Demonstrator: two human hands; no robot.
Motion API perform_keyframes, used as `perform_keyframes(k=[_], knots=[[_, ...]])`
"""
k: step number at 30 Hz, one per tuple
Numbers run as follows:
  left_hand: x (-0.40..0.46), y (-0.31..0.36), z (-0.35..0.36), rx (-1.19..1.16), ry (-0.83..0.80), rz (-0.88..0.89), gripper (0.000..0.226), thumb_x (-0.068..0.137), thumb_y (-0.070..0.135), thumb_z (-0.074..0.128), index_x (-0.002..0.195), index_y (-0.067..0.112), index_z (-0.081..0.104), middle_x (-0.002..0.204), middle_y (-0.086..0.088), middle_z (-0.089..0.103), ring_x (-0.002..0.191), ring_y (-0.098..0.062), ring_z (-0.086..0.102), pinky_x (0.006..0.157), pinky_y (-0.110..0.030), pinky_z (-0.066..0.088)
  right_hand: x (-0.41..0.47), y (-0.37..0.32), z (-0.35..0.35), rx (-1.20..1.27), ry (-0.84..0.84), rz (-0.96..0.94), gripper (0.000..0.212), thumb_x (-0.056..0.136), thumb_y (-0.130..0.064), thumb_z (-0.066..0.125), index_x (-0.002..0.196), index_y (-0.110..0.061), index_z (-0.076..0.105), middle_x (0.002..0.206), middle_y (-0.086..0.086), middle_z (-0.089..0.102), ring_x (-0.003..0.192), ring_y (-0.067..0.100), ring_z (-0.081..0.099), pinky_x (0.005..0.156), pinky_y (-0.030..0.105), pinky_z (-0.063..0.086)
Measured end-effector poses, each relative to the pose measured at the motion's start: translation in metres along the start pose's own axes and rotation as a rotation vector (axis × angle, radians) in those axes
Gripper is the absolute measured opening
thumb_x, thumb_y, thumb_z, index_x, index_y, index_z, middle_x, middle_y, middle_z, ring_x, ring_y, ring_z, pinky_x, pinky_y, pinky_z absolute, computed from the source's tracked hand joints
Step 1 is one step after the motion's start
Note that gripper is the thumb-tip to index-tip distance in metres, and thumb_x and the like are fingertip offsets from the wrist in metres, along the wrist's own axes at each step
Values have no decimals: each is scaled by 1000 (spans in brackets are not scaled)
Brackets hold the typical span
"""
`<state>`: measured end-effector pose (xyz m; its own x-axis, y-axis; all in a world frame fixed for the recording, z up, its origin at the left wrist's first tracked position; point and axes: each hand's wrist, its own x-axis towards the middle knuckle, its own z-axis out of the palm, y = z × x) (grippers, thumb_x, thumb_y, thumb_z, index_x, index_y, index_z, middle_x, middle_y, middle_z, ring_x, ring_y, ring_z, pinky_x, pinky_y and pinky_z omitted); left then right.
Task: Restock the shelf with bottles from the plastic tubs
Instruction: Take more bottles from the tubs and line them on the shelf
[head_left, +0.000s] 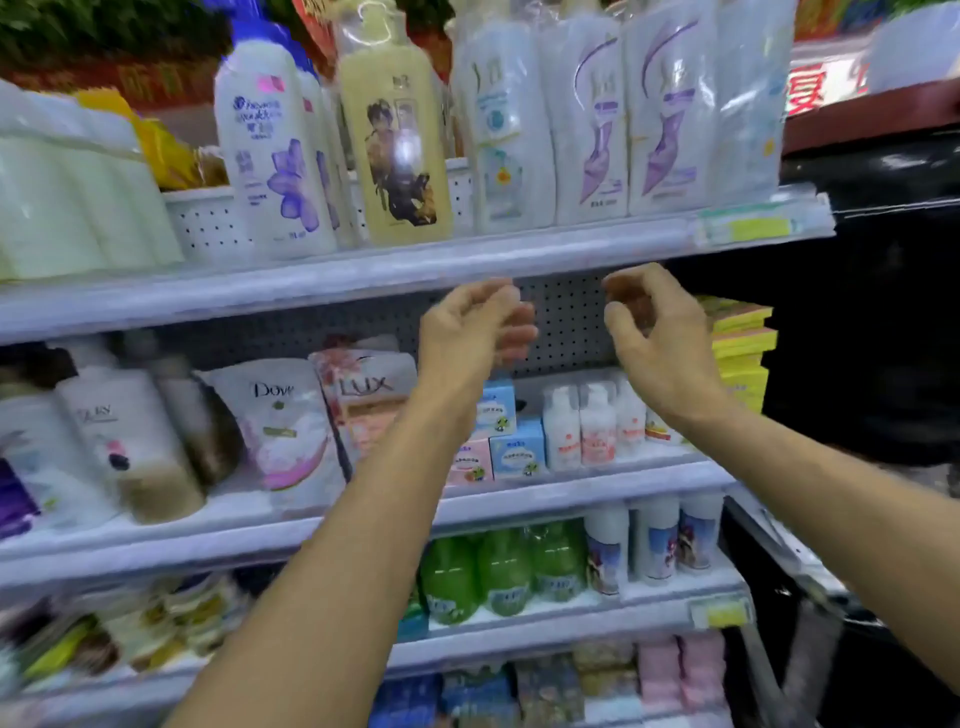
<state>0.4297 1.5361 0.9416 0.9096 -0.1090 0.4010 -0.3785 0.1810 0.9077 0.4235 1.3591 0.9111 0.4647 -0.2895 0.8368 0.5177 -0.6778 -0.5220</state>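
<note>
No bottle in either hand, and no tubs in view; they must lie outside the frame, likely below or behind you, though that is a guess.

Nearest bottles to your fingers: the yellow bottle (396, 135) and the wrapped white bottles (592, 119) on the top shelf (363, 270), standing upright, long axes vertical, directly above both hands. Shelf lip sits between them and your fingertips.

Left hand (470, 332) and right hand (657, 338): both raised just under that lip, fingers loosely curled, palms facing each other, gripping nothing. Empty gap between them, pegboard (566, 317) behind.

Right hand sits under the wrapped white bottles; left is nearer the yellow bottle, slightly to its right and below.

Below your wrists: small white bottles (597, 421) and blue boxes (517, 452) on the middle shelf, green bottles (501, 571) one shelf lower.

Judgement: next pick-up means going down and away from the shelf for stock. Frame blurred; labels mostly unreadable.
</note>
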Motion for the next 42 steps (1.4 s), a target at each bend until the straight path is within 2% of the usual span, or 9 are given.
perform_keyframes(k=[10,12,16,18,23,27,32,37,42], knots=[[-93,-148,-83,-55,52,-619,9,99,20,58,105,16,63,82,-2,72,66,-15,66,58,-25,54,-166,30,40,81,-427,363,15,94,-4,53,97,-16,61,82,16,63,70,32,60,65,40,49],[-109,-175,-94,-41,78,-711,11,99,21,59,107,16,63,82,-2,73,68,-16,67,62,-28,55,-193,37,48,84,-494,421,16,94,-3,52,96,-16,60,79,8,63,70,29,60,65,35,49],[-133,-223,-105,-14,131,-819,12,99,22,58,109,17,62,91,-2,73,75,-17,68,67,-29,56,-239,60,68,111,-572,543,20,93,-3,52,91,-22,58,85,7,65,69,31,63,56,21,47],[-142,-246,-105,-16,159,-874,15,99,22,57,112,16,61,93,-3,73,77,-17,68,67,-29,56,-261,77,75,122,-607,594,22,93,-3,52,90,-24,59,89,8,64,69,31,62,60,26,49],[-168,-290,-113,-39,246,-979,11,100,21,56,107,15,63,88,-3,73,78,-19,69,71,-32,56,-306,106,77,169,-702,738,22,94,1,49,91,-18,59,74,4,57,63,20,54,53,17,45],[-198,-326,-124,-82,348,-1049,19,99,24,58,115,15,62,84,0,74,68,-14,70,56,-24,56,-348,130,77,181,-845,844,17,95,2,47,94,-11,60,80,12,57,63,19,53,49,12,44],[-251,-373,-142,-72,432,-1167,16,99,21,57,111,13,64,86,-3,72,71,-18,67,62,-26,55,-421,149,83,198,-998,962,14,96,4,47,90,0,60,78,17,56,65,22,51,51,15,44],[-302,-428,-169,-57,496,-1297,12,100,21,55,102,13,64,86,-4,73,78,-20,68,66,-30,54,-503,162,99,181,-1118,1148,14,98,-9,51,86,-9,60,77,14,59,57,8,55,48,12,44],[-355,-505,-198,-43,566,-1407,14,99,21,54,103,12,64,83,-3,74,74,-20,69,65,-29,53,-597,182,119,120,-1198,1297,19,92,7,49,80,-2,60,66,10,52,41,0,46,41,14,36]])
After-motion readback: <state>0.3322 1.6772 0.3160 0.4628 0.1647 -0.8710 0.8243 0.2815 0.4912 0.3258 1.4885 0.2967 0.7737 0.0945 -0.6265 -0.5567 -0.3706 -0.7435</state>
